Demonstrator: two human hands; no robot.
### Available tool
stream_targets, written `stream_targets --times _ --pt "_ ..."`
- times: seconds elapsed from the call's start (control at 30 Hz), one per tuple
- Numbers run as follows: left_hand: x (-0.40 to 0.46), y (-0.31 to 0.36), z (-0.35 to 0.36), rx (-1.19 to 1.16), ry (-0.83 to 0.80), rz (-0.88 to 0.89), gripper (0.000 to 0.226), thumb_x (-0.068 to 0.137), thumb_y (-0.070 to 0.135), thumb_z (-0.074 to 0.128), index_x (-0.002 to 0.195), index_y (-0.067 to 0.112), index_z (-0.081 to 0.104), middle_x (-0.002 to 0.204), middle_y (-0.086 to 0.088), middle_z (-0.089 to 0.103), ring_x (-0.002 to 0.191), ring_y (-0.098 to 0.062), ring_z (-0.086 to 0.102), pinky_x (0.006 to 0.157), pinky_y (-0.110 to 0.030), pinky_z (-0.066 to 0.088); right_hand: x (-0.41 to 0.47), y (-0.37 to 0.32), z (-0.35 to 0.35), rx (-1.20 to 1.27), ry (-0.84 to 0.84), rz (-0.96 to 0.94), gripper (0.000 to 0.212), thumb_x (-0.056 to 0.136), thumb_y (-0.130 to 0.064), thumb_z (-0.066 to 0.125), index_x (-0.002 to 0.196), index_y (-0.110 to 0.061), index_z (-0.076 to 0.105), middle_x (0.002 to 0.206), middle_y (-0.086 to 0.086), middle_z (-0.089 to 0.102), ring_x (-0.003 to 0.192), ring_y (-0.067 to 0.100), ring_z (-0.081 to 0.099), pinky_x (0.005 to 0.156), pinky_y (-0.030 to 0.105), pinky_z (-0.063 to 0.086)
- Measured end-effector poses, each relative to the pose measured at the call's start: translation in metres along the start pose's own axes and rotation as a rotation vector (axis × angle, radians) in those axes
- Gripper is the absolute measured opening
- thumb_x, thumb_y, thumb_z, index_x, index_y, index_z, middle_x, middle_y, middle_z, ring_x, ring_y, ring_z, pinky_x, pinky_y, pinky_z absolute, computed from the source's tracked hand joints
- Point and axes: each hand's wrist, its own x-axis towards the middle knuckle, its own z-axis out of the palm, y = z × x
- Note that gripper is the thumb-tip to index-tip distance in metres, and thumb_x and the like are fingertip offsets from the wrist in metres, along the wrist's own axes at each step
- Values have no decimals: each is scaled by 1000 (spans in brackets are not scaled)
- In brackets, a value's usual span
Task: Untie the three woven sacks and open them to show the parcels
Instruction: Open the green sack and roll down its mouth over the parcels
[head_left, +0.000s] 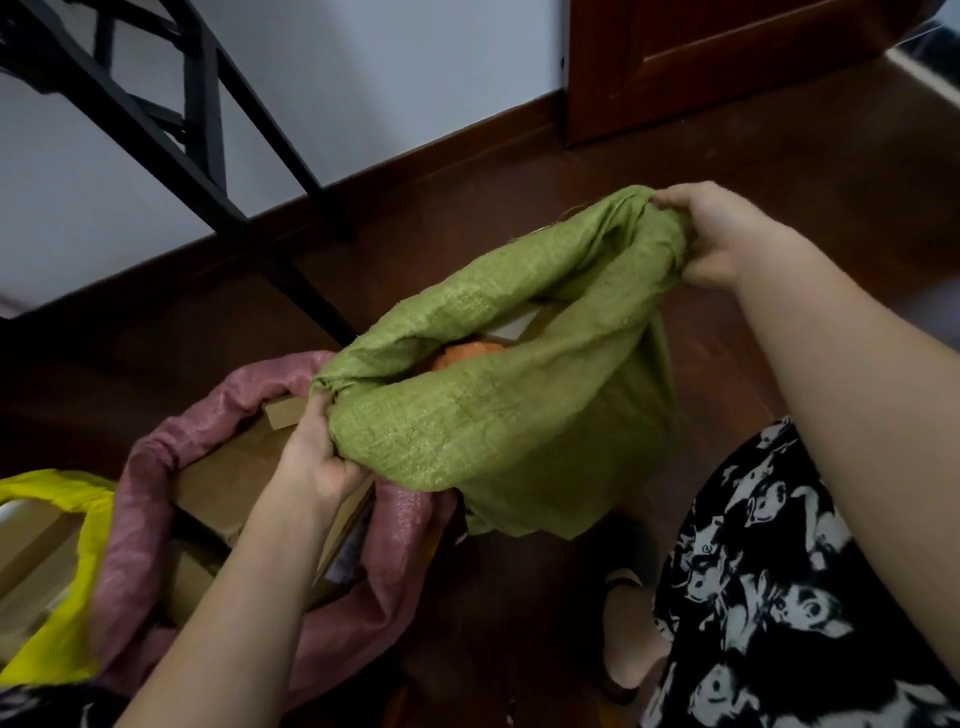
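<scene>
Head view shows your left hand (317, 457), at lower centre, with its fingers curled into a bunched fold of the green sack (498, 410) at the near-left end of its rim, while your right hand (727, 234), at upper right, pinches the far end of the same rim. Between your two grips the mouth is stretched into a long slot, and through it something orange (467, 353) and a pale box edge (519, 325) show, so the tie looks already off. You seem to be on the last sack: the pink sack (156, 467), just left of the green one, has its rim rolled down around cardboard parcels (228, 473), and the yellow sack (62, 597) at the lower left edge gapes too. Next, you probably need to roll the green rim down and outward so its parcels sit fully in sight.
</scene>
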Motion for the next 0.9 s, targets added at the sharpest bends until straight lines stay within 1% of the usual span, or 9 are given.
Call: stream_targets --times 0.07,0.17,0.3,0.37,0.43,0.5,0.67,0.8,0.9 --pt "-2 1 5 41 28 6 54 94 53 46 107 2 59 87 -23 71 74 -35 71 56 -47 56 10 5 0 -141 72 0 112 37 -39 93 134 -16 43 123 11 59 95 28 66 65 47 56" --pt "-4 0 12 78 66 -2 56 89 56 51 104 2 57 94 -22 65 83 -33 64 64 -47 49 -14 8 16 -315 163 -31 110 68 -42 82 149 -15 12 143 13 39 120 32 51 80 51 52" --pt "-9 -4 16 88 64 -9 58 90 58 49 98 0 57 91 -22 64 81 -33 62 74 -47 49 -20 36 21 -366 287 98 130 51 -51 86 149 -22 4 151 15 24 133 41 34 97 61 42" --pt "-14 -5 15 69 49 -2 55 90 55 50 99 1 58 89 -23 67 81 -33 64 81 -48 50 -19 53 22 -293 290 163 116 59 -46 83 146 -19 13 144 13 33 125 40 44 91 59 47" --pt "-22 -1 13 88 -18 33 42 90 43 57 103 4 62 90 -22 72 82 -33 70 71 -48 56 -36 61 29 -164 221 195 58 85 -25 67 132 -4 40 115 12 57 95 30 64 63 45 59" --pt "-27 3 10 166 -85 59 24 91 26 59 106 8 64 95 -15 73 83 -27 72 67 -43 58 -46 61 30 -41 172 189 16 96 -10 51 108 -1 57 85 12 61 69 24 62 37 34 53" --pt "-25 9 -7 413 43 -82 12 92 18 56 103 14 58 96 -6 62 87 -22 59 74 -40 46 -40 52 10 247 229 130 29 96 -15 54 124 -8 55 87 9 57 68 23 58 36 31 46" --pt "-19 2 -10 205 92 -142 12 98 12 43 94 8 53 105 -8 59 102 -26 58 87 -45 43 -32 52 5 383 283 165 29 97 -27 45 105 -8 66 99 15 67 76 30 64 44 38 53" --pt "-15 0 -5 -70 111 -32 28 102 4 27 108 1 54 125 -14 56 125 -28 50 97 -46 40 -10 57 1 413 272 188 48 94 -38 29 114 -15 67 118 16 65 102 41 62 77 65 50"
